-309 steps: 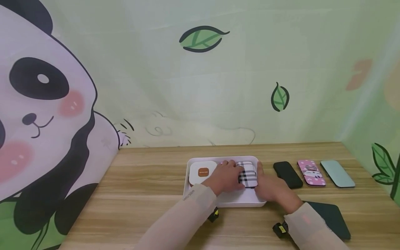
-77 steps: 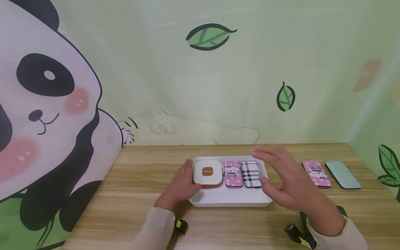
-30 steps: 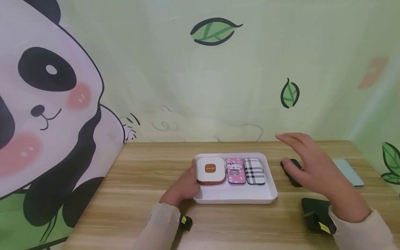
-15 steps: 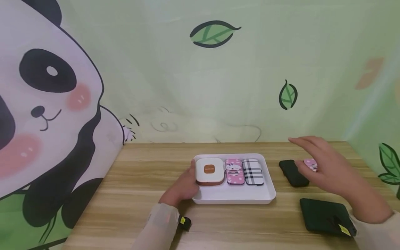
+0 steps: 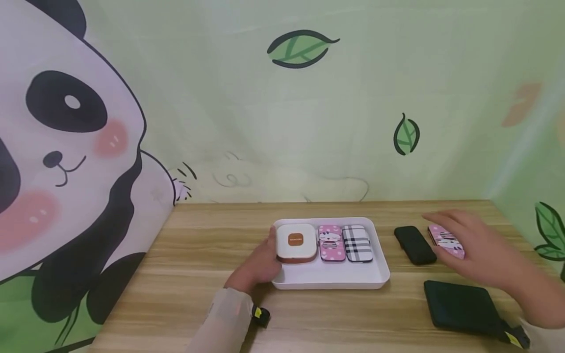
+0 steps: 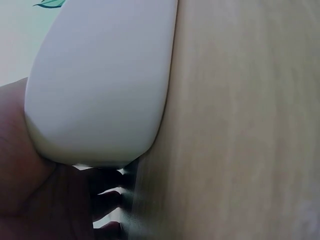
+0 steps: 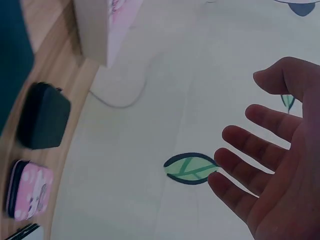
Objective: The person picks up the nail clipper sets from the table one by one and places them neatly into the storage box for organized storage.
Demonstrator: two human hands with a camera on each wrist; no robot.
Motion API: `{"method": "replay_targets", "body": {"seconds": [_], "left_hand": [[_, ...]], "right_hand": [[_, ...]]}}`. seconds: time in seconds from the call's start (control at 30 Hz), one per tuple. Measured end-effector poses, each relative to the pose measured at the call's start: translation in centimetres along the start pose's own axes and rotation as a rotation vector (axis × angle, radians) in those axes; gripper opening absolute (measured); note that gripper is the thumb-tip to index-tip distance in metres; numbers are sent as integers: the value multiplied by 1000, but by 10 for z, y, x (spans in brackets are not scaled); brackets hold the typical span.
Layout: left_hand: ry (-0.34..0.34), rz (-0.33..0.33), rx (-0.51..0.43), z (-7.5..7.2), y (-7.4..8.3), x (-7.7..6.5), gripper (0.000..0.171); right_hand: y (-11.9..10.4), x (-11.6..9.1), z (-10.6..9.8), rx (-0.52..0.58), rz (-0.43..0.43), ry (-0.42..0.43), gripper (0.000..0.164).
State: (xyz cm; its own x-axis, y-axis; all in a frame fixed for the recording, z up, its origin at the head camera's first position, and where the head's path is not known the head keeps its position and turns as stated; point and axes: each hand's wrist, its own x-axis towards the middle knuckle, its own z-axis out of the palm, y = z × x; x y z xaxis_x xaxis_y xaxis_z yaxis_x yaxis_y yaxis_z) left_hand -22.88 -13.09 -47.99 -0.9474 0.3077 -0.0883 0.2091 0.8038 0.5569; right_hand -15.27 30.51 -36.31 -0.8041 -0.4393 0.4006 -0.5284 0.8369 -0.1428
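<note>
My left hand (image 5: pixel 259 260) grips the left wall of a white tray (image 5: pixel 331 283), thumb near the rim. In the left wrist view its fingers (image 6: pixel 106 202) curl behind the tray's end. Inside the tray stand a square white-topped box (image 5: pixel 296 241) with a brown label, a pink cat-print case (image 5: pixel 332 243) and a plaid case (image 5: pixel 357 243), side by side. My right hand (image 5: pixel 481 245) hovers with spread fingers over a second pink cat-print case (image 5: pixel 443 239) on the table, partly covering it. The right wrist view shows that palm (image 7: pixel 285 185) holding nothing.
A black case (image 5: pixel 415 245) lies between the tray and the second pink case. Nearer the front right is a flat dark green case (image 5: pixel 461 306). My right hand hides the pale blue case at the far right in the head view. A printed cloth backdrop (image 5: pixel 247 122) rises behind the wooden table.
Ten seconds ago both hands were at the plaid case in the tray. Since then my left hand has moved to the tray's left side. My right hand has swung right past the black case and lowered.
</note>
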Motion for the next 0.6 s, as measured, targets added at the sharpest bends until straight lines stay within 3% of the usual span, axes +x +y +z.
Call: {"method": "replay_targets", "body": {"seconds": [0.2,0.47,0.6], "left_hand": [[3,0,-16,1,2,-1,95],[-6,13,-14,3,0,1,97],[-2,2,-20,1,2,-1,96]], "right_hand": [[12,-18,9,-45,36,-96,77],[28,-45,26,-56,45,-241,75],[33,-53,33,-76,87,-318,83]]}}
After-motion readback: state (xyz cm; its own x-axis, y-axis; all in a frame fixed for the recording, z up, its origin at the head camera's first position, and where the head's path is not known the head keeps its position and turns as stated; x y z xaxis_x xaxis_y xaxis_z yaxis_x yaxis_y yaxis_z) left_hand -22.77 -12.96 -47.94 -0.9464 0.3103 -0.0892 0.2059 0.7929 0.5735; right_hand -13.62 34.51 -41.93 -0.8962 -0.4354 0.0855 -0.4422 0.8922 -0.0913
